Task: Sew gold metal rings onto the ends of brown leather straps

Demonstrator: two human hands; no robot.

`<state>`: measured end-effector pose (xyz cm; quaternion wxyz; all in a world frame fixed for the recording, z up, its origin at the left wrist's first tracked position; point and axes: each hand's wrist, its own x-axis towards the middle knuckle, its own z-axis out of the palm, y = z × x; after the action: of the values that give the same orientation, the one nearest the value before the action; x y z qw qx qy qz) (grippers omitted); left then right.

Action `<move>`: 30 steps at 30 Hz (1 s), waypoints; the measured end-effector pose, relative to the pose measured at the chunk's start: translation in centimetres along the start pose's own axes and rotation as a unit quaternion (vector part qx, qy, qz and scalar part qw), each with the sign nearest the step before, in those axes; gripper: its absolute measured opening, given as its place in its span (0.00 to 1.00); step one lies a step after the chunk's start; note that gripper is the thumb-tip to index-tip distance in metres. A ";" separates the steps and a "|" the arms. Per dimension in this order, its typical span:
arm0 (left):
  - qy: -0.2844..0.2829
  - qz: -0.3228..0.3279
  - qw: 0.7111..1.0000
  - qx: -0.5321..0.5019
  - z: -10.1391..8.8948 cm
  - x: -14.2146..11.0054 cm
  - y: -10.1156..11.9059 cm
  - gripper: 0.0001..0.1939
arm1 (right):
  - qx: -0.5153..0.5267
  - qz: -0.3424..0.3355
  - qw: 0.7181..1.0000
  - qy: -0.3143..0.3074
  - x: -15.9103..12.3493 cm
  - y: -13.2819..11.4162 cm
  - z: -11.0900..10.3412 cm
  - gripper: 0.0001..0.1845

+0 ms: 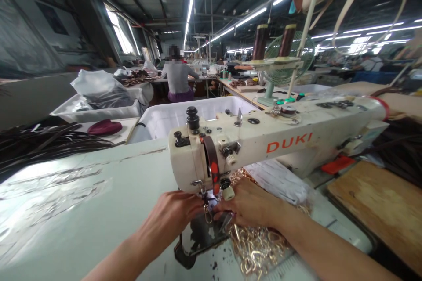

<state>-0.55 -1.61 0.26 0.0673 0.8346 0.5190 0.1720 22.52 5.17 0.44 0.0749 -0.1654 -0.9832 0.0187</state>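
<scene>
A white sewing machine (pixel 244 140) with orange lettering stands across the table. Under its needle area, my left hand (pixel 180 208) pinches a small dark strap end, with a gold snap hook (pixel 208 214) hanging from it. My right hand (pixel 249 204) is closed on the other side of the needle, its fingertips close to the strap. Pointed metal blades (pixel 227 221), which look like thread snips, stick out below its fingers. Beneath my right wrist lies a pile of gold snap hooks (pixel 259 248) on a clear plastic bag. The fingertips at the needle are partly hidden.
A white bin (pixel 201 107) stands behind the machine. Dark strips (pixel 36 142) and a maroon strap roll (pixel 104 127) lie at left. At right are a wooden board (pixel 382 202) and a red object (pixel 338 164). Thread cones (pixel 260 44) rise behind; a person (pixel 178 77) sits farther off.
</scene>
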 end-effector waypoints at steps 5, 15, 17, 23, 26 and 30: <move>-0.012 -0.020 1.000 0.020 -0.5 0.7 -1.7 0.15 | 0.019 0.013 0.999 0.028 0.0 0.1 0.3 0.13; -0.058 0.028 0.998 -0.012 0.4 0.4 -1.6 0.11 | 0.010 0.117 0.993 -0.025 0.2 -2.0 -2.3 0.27; -0.049 -0.010 0.998 -0.039 0.0 -1.1 -1.4 0.10 | 0.022 0.142 0.990 0.003 -0.5 -3.4 -3.3 0.27; -0.038 -0.149 0.962 -0.225 -1.3 -6.5 3.6 0.17 | 0.172 0.175 0.960 0.137 -3.6 -7.8 -2.7 0.17; -0.021 -0.218 0.872 -0.438 -1.0 -8.0 6.8 0.19 | 0.242 0.167 0.939 0.179 -3.8 -9.5 -1.2 0.12; 0.029 -0.277 0.740 -0.613 -0.8 -8.9 9.0 0.22 | 0.277 0.140 0.932 0.186 -3.4 -10.9 -0.1 0.09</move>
<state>3.13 -13.67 1.68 0.5939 0.4276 0.5114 0.4504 22.16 -6.21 0.75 0.2963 -0.2743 -0.8744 0.2690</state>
